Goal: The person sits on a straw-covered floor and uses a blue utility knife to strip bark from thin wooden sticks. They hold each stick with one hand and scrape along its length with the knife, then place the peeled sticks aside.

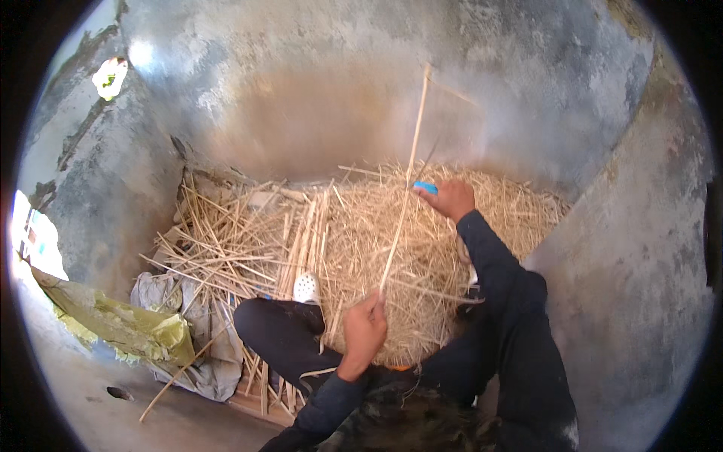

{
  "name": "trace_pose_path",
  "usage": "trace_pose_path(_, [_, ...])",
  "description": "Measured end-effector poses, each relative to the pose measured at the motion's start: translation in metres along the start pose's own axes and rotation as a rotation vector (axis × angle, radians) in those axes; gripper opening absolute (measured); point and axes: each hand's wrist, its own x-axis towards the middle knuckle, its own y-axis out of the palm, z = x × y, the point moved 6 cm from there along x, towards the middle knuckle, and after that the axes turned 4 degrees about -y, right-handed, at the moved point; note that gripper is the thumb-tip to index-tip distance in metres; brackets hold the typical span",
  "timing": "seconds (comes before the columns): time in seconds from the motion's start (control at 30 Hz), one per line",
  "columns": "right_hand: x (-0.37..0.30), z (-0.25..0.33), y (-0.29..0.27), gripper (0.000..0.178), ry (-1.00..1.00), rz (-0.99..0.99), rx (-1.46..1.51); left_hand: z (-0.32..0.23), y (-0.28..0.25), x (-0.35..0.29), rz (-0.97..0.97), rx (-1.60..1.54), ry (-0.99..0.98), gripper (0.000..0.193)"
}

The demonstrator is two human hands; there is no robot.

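A long pale stick (415,135) rises at a slant in front of me, its far end near the back wall. My left hand (365,331) is closed round its lower end. Midway up, my right hand (454,200) grips the blue handle of a knife (426,187). The knife's thin dark blade points up and away, close against the stick; whether it cuts in cannot be made out. From the stick's far tip a thin, blurred strip hangs off to the right. Below both hands lies a heap of straw-coloured shavings (361,233).
Loose sticks (218,233) lie scattered at the left, beside a bundle of thicker ones (305,233). A crumpled grey sack (215,369) and a torn yellowish sheet (128,320) are at the lower left. Bare grey walls (301,90) close in the back and right. My white clog (306,288) rests by the heap.
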Motion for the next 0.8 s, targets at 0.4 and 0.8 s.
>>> trace_pose_path(0.4, [-0.059, 0.082, 0.015, 0.069, 0.686, 1.067, 1.826, 0.036, -0.014, 0.001, 0.069, -0.106, -0.164, 0.024])
trace_pose_path(0.8, [-0.100, 0.106, -0.061, 0.069, -0.189, 0.185, 0.316, 0.019, -0.008, -0.009, 0.230, -0.527, -0.458, 0.026])
